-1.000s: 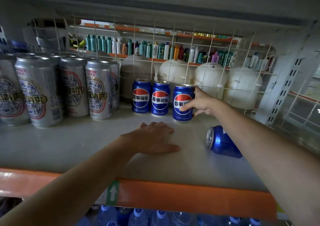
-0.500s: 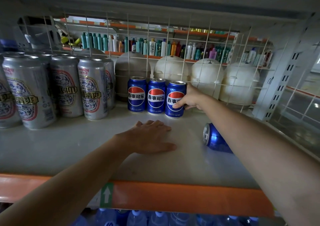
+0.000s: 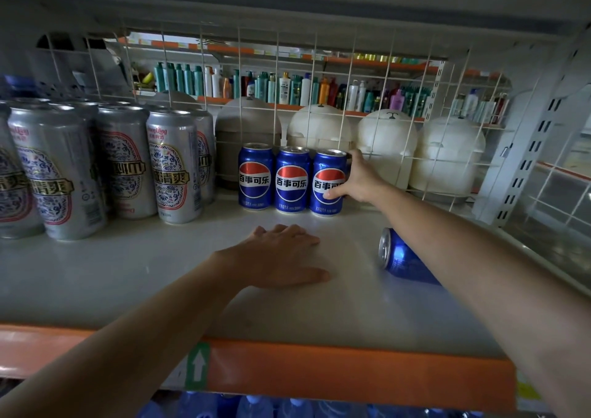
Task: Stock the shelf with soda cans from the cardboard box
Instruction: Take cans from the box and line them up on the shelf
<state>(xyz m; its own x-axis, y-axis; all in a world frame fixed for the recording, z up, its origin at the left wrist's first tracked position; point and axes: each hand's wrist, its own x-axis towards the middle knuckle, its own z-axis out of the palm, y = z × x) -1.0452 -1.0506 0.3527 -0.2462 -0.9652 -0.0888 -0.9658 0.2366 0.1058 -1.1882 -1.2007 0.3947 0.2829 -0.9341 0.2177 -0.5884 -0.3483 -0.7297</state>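
The right hand [image 3: 361, 180] grips an upright blue can [image 3: 327, 174] beyond the left hand [image 3: 278, 257], which lies flat, fingers straight, on the shelf [image 3: 128, 273]. Right of it, a second can [image 3: 403, 260] lies sideways, top facing leftward.

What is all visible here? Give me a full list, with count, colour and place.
shelf: one, grey, orange front edge
upright Pepsi cans: three, blue, row at back
lying Pepsi can: one, blue, right side
beer cans: several, silver, left
domed containers: four, one grey, three white, behind wire grid
toiletry bottles: many, mixed, far shelves
water bottles: several, blue, below
left hand: flat on shelf
right hand: grips rightmost upright can
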